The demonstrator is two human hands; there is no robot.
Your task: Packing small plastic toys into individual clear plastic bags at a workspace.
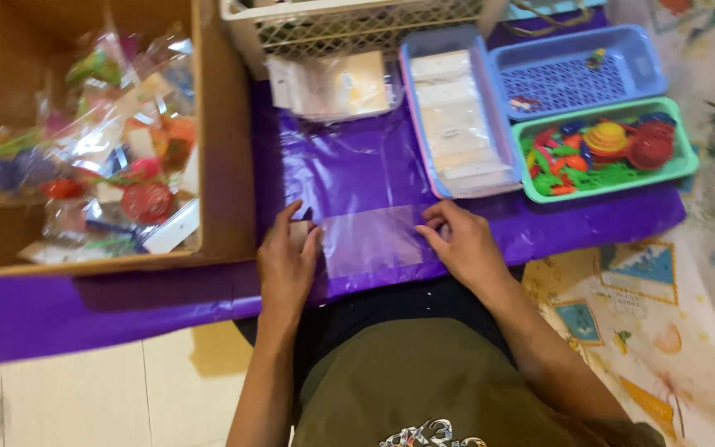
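Both hands rest on a clear plastic bag [371, 240] that lies flat on a purple plastic sheet [349, 165], just in front of the person's lap. The left hand [287, 261] presses the bag's left edge, fingers curled down onto it, with a small pale slip under the fingertips, though the blur makes it hard to tell whether that slip is inside the bag or beside it. The right hand [461, 242] holds the bag's right edge, thumb and fingers pinched on the film. The two hands are set apart, one at each end of the bag. To the left stands an open cardboard box [225, 165] filled with packed bags of colourful toy pieces. Beyond the bag lies a stack of clear packets [337, 83] in front of a white lattice basket [357, 25]. To the right are a long lilac tray [414, 108] of pale packets, a blue tray [647, 58] nearly bare, and a green tray [684, 161] heaped with bright plastic parts.
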